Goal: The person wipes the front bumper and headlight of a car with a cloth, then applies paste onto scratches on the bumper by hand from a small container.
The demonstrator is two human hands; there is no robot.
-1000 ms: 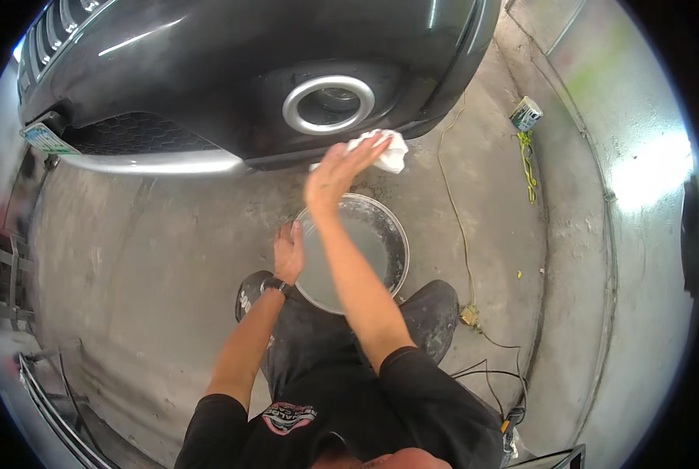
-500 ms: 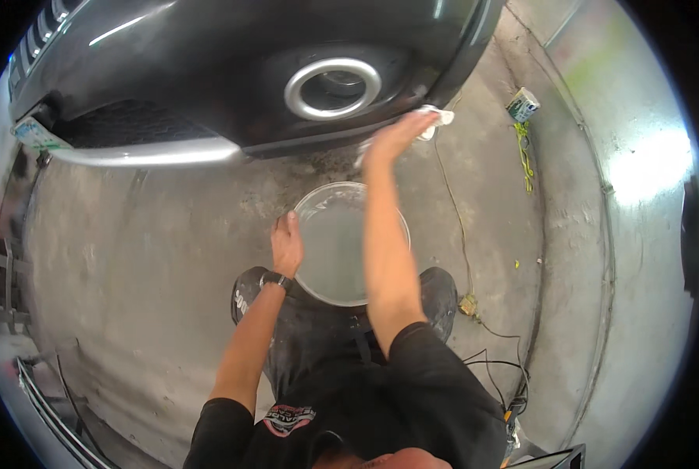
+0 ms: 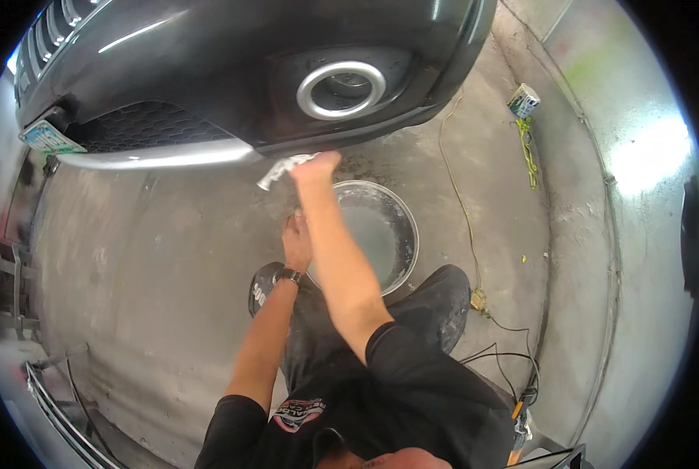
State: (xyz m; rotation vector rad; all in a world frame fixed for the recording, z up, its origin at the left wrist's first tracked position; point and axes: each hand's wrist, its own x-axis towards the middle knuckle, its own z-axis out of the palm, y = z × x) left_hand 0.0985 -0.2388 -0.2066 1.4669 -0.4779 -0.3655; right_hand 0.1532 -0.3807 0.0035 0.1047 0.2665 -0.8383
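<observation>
The right hand [image 3: 316,166] is closed around a pale cloth [image 3: 280,170] and presses it against the lower edge of the dark car bumper [image 3: 209,70], just above the centre of the frame. Half a second ago that hand and cloth were further right, under the bumper's corner; now they sit left of the chrome fog-light ring [image 3: 341,86], so the wiping has swept leftward along the underside. The left hand [image 3: 295,244] rests loosely bent on the rim of the metal basin [image 3: 400,223], holding nothing that shows. The basin stands on the concrete floor [image 3: 146,258], between the knees and the bumper. A yellow cord [image 3: 452,168] trails at right, well apart, and a small can [image 3: 524,100] sits upper right.
</observation>
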